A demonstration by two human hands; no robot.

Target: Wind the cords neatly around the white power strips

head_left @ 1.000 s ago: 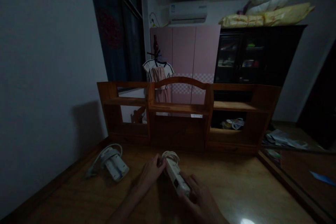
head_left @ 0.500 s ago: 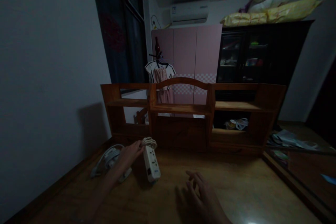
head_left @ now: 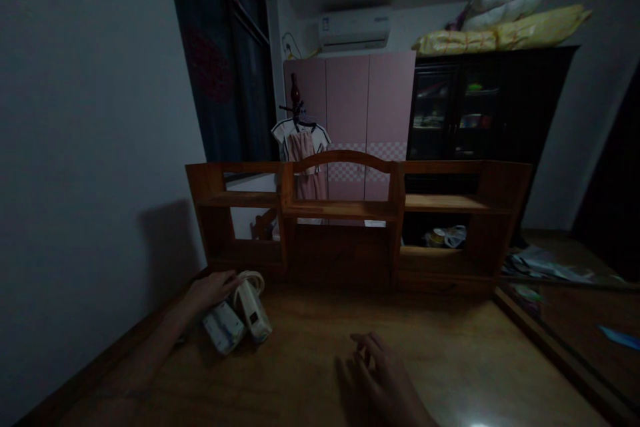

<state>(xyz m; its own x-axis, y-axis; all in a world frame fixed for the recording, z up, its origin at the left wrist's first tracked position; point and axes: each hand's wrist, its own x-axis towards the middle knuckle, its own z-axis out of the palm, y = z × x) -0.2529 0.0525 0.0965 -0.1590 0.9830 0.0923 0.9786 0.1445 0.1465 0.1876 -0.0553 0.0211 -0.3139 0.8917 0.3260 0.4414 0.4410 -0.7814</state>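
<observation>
A room in a home — a pink wardrobe (head_left: 346, 100), clothes (head_left: 303, 147) on a coat stand (head_left: 295, 88), a glass-doored cabinet (head_left: 530, 100) — all domestic furnishings.

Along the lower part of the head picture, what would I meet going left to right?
Left hand, power strip with looped cord, right hand, flat blue thing.
</observation>
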